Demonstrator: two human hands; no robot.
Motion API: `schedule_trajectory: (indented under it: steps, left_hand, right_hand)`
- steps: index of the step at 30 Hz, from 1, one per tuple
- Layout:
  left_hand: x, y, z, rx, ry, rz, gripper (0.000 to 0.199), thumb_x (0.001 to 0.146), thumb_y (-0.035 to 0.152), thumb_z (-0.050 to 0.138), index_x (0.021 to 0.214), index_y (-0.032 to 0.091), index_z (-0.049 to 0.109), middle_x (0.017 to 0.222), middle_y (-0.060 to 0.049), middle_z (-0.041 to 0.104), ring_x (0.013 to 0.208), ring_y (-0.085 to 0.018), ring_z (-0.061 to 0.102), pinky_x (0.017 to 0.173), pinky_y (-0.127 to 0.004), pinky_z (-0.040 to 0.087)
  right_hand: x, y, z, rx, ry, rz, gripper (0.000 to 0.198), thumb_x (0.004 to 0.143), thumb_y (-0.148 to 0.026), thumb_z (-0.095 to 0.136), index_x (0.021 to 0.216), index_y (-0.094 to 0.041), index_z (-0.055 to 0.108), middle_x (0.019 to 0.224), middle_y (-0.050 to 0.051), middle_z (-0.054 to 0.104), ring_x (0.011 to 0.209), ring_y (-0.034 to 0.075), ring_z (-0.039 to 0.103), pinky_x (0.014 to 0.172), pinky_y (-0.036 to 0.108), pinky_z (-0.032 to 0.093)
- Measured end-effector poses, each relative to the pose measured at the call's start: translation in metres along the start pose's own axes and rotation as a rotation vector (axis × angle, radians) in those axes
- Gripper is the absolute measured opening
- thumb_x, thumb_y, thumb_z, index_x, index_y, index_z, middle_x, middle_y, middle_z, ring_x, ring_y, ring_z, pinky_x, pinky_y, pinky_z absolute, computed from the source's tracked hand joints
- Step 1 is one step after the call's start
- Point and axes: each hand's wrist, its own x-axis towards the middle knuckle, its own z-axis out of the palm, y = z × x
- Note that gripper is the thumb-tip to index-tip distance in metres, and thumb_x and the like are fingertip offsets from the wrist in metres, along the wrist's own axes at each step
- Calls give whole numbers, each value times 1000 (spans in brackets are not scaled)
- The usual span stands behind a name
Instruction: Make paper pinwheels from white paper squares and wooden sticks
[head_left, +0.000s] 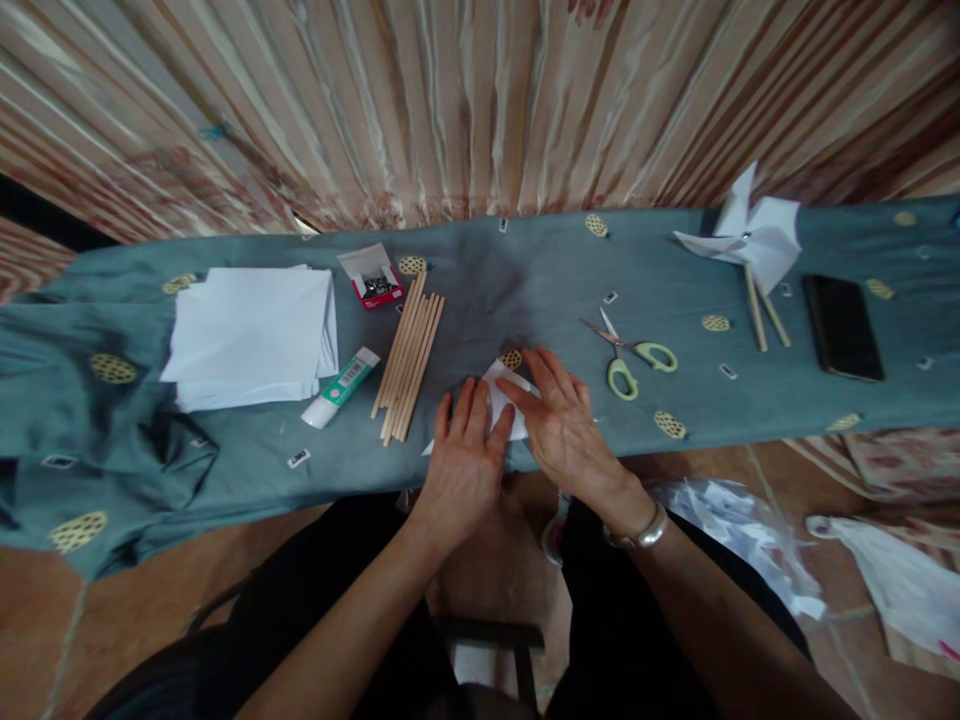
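Note:
A folded sheet of white paper (498, 392) lies flat at the table's near edge, partly hidden under both hands. My left hand (466, 450) rests on its left part with the fingers stretched out. On its right part lies my right hand (561, 425), fingers extended and pressed down over the paper. Just right of that hand are scissors (621, 365) with green handles, their blades slightly apart. Several thin wooden sticks (409, 355) lie together to the left of my left hand. Beyond them is a green and white glue stick (341, 388).
A stack of white paper (251, 330) sits on the left of the cloth-covered table (525, 270). Behind the sticks stands an open red box (375, 285) of small metal pieces. At the right are a paper pinwheel (765, 235) and a black phone (844, 328). A plastic bag of paper scraps (739, 530) lies below.

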Motion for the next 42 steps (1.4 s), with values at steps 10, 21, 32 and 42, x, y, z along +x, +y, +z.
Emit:
schedule_trajectory:
  steps: [10, 21, 32, 42]
  left_hand:
    - [-3, 3, -10, 56, 3, -2, 40, 92, 23, 48, 131, 12, 49, 148, -19, 41, 141, -35, 31, 110, -63, 28]
    - [-22, 16, 1, 63, -93, 82, 59, 90, 30, 52, 140, 2, 38, 149, -22, 39, 142, -34, 30, 115, -54, 27]
    - [-48, 0, 1, 119, -108, 74, 57, 89, 15, 45, 145, 9, 34, 154, -21, 30, 145, -35, 17, 114, -52, 28]
    - [-60, -5, -3, 97, -115, -6, 61, 87, 13, 49, 146, 12, 34, 156, -17, 27, 147, -32, 14, 116, -53, 25]
  right_hand:
    - [-4, -1, 1, 17, 3, -8, 46, 96, -19, 35, 140, -21, 47, 153, 17, 33, 145, 35, 18, 106, 51, 31]
    - [-6, -1, 7, -23, 17, -4, 48, 94, -18, 40, 141, -24, 45, 153, 15, 33, 145, 34, 16, 108, 50, 27]
    - [-9, -2, 16, -40, 99, -16, 44, 98, -29, 37, 139, -19, 47, 149, 18, 39, 143, 34, 22, 107, 50, 28]
    - [-21, -1, 16, -59, 127, 33, 48, 97, -41, 40, 140, -21, 47, 152, 19, 35, 144, 33, 22, 108, 51, 27]
